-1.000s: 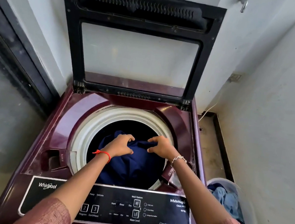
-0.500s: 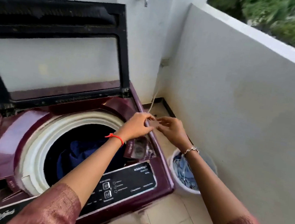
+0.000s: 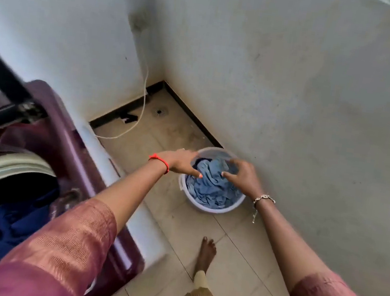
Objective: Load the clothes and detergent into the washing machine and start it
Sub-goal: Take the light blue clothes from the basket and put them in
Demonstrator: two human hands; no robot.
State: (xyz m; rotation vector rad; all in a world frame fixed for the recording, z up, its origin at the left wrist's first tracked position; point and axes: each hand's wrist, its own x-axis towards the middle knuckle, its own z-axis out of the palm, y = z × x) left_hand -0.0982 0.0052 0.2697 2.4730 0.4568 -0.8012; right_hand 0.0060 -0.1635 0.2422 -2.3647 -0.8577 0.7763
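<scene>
Pale blue clothes lie heaped in a white bucket on the floor beside the washing machine; left hand and right hand hover above, fingers loosely spread, gripping nothing (so it seems); soft, light cloth, likely best gathered at its bunched middle.

Left hand, right hand above bucket

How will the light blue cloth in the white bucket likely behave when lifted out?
Probably floppy: the light blue cloth lies crumpled in loose folds, so it should drape and trail. Likely light, its folds looking thin, though wetness cannot be told.
</scene>
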